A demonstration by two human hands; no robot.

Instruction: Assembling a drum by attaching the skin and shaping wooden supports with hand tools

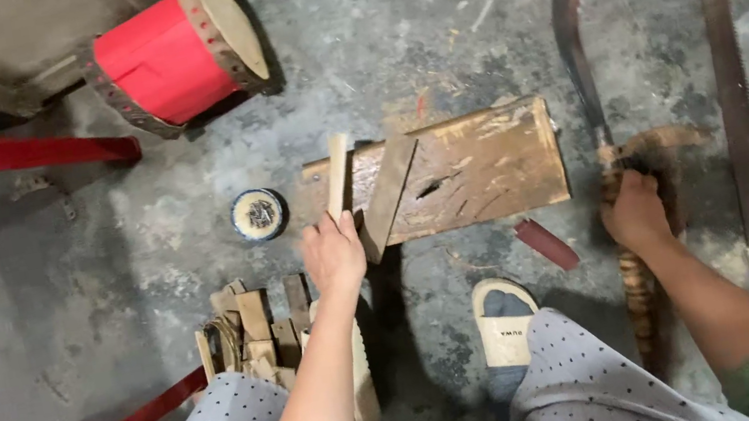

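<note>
Left hand (333,253) grips two wooden strips (361,192), upright on the plank (478,163) just ahead. Right hand (636,209) clenched on the curved knife (577,55) handle; blade runs away along the floor, right of plank.

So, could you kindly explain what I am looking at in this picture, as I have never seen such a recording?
One camera sits on a person's head and looks down at their own bare hands; there is no machine. The person sits above a concrete floor. The left hand holds thin wooden strips upright on a worn wooden board. The right hand grips the handle of a curved blade. Nearby lie a saw, a small round tin, a red drum on its side and a pile of wood pieces.
</note>
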